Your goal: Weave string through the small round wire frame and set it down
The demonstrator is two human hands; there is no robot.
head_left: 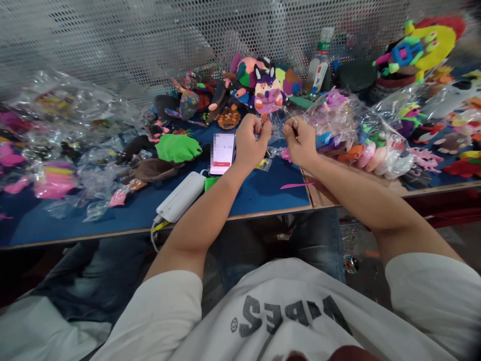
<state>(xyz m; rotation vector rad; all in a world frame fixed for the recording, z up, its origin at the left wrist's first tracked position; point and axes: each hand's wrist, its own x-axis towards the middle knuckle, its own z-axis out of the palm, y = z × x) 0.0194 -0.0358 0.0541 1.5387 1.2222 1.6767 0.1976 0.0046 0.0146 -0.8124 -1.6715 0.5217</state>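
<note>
Here's the phone [222, 155], lit up on the blue table [259, 198], power bank [180, 196] near it, cable [153, 235] dangling over the edge! Bottle [319, 62] standing before the mesh [150, 40], yellow figure [445, 47] far right!

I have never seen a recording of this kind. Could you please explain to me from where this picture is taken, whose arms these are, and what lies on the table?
There is no machine here. One person wears a camera on the head, looking forward and down, so the two arms are the wearer's own.

The left hand and right hand are bare and close together, fingers pinched. They seem to hold clear plastic between them, though blur hides its exact shape.

On the blue table lie a lit phone, a white device with a cable, a thin pink strip and many colourful figures, some in clear bags. A bottle stands behind, before a perforated screen.
</note>
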